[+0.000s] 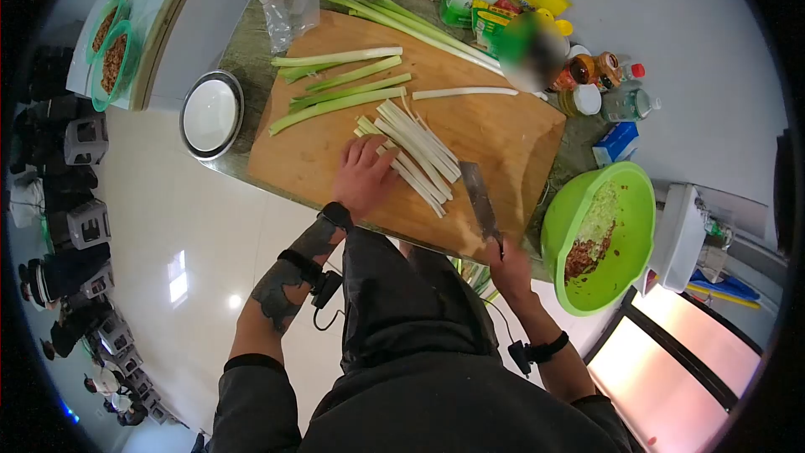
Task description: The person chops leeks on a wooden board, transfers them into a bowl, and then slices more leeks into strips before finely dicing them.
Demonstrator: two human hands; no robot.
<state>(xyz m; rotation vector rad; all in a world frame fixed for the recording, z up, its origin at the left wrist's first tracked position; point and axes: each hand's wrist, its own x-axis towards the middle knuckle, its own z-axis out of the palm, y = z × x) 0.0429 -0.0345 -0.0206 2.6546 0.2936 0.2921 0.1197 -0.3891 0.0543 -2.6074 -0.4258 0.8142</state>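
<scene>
On the wooden cutting board point(335, 151) lies a bundle of pale scallion stalks point(419, 143), laid side by side. My left hand point(366, 174) rests over the near side of this bundle, its fingers curled down onto the stalks. A cleaver point(480, 201) is gripped by the handle in my right hand point(508, 268). Its blade lies close to the cut ends of the bundle, pointing away from me. Greener scallion lengths point(340, 105) are spread on the board's left part. Longer scallions point(419, 29) stretch across its far edge, and one thin white stalk point(465, 92) lies apart.
A green basin point(553, 239) of chopped vegetable and brown mince stands right of the board. Bottles and jars point(587, 101) crowd the back right. A white bowl point(211, 116) sits at the left table edge. Two teal bowls point(130, 75) of brown food stand on another surface.
</scene>
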